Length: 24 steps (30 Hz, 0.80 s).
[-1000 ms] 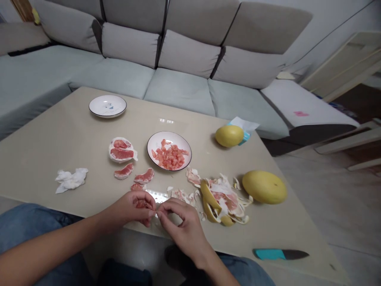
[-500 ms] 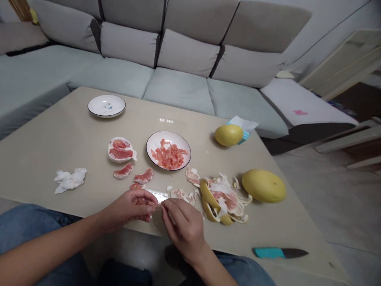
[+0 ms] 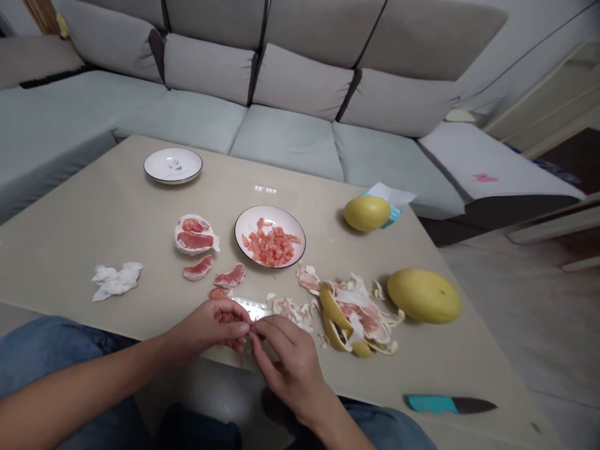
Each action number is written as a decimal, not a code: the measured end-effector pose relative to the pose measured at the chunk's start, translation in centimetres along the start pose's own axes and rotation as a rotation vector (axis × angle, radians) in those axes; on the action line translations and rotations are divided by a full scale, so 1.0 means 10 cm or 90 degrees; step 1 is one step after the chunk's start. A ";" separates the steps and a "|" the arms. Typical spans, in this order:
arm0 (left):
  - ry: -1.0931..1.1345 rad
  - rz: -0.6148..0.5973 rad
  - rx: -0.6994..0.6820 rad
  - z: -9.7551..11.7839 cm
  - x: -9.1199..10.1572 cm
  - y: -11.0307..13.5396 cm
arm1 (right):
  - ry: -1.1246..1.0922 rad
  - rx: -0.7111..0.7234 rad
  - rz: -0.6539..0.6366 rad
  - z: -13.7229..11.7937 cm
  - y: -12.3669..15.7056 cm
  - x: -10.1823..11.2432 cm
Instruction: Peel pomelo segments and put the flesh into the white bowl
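Note:
My left hand is curled around a pomelo segment, mostly hidden by the fingers. Against it, my right hand pinches with thumb and forefinger, the tips of both hands meeting over the table's near edge. Just beyond lie loose pomelo segments and a partly opened pomelo half with white pith. Pink pieces of pulp fill part of a white plate with a dark rim. To the right are shreds of membrane and a heap of yellow peel.
Two whole pomelos stand on the right, one near and one farther off by a tissue pack. A turquoise-handled knife lies at front right. Another plate is at far left, crumpled tissue nearer.
The view has shifted slightly, so the table things sit a little farther right. My fingertips have drawn closer together, and less of the held segment shows.

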<state>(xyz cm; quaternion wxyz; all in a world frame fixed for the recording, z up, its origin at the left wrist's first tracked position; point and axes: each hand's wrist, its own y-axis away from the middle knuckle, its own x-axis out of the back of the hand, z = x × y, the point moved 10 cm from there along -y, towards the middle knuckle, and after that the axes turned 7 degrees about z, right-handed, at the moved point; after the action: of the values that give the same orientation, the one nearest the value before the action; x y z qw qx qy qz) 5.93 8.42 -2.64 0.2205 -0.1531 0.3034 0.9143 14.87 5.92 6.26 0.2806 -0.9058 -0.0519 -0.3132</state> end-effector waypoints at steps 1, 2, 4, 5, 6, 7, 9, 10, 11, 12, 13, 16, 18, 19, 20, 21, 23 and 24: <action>-0.010 0.001 -0.006 0.01 0.00 0.00 | 0.005 -0.004 0.004 0.00 0.00 0.00; -0.018 0.002 -0.011 0.01 0.00 0.01 | 0.011 -0.009 0.008 0.01 0.00 0.01; -0.024 0.008 -0.014 0.03 0.00 0.02 | 0.019 -0.019 0.020 0.02 0.01 0.02; -0.023 0.012 -0.013 0.03 0.00 0.02 | 0.023 -0.023 0.025 0.02 0.01 0.03; -0.018 0.015 -0.010 0.02 0.01 0.02 | 0.025 -0.024 0.028 0.02 0.02 0.02; -0.012 0.017 -0.006 0.01 0.01 0.02 | 0.027 -0.026 0.032 0.02 0.02 0.02; -0.002 0.021 0.006 -0.02 0.02 0.02 | 0.023 -0.029 0.040 0.01 0.02 0.03; 0.001 0.022 0.012 -0.04 0.03 0.02 | 0.016 -0.034 0.043 0.00 0.02 0.03; 0.002 0.024 0.015 -0.06 0.04 0.03 | 0.003 -0.042 0.045 -0.01 0.01 0.04; 0.000 0.025 0.016 -0.07 0.04 0.03 | -0.017 -0.057 0.042 -0.01 0.00 0.04; -0.006 0.023 0.017 -0.07 0.05 0.04 | -0.044 -0.079 0.035 0.00 0.00 0.04; -0.042 -0.009 0.031 -0.08 0.01 0.08 | -0.179 -0.217 -0.019 0.14 0.02 -0.04; -0.067 -0.038 0.045 -0.08 -0.03 0.12 | -0.326 -0.366 -0.071 0.29 0.12 -0.18; -0.075 -0.049 0.049 -0.07 -0.05 0.13 | -0.407 -0.441 -0.093 0.35 0.19 -0.26; -0.077 -0.056 0.048 -0.06 -0.06 0.15 | -0.485 -0.505 -0.106 0.39 0.25 -0.34; -0.076 -0.061 0.045 -0.04 -0.08 0.16 | -0.550 -0.553 -0.110 0.42 0.30 -0.41; -0.063 -0.064 0.041 -0.02 -0.10 0.18 | -0.631 -0.602 -0.097 0.45 0.36 -0.48; -0.054 -0.065 0.043 -0.02 -0.11 0.19 | -0.655 -0.611 -0.087 0.45 0.37 -0.50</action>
<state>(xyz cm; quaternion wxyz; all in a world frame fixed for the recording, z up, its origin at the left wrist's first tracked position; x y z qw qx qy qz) 5.95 6.64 -1.42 0.2845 -0.1224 0.3163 0.8967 14.32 5.67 -1.43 -0.2306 -0.9572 -0.0911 0.1492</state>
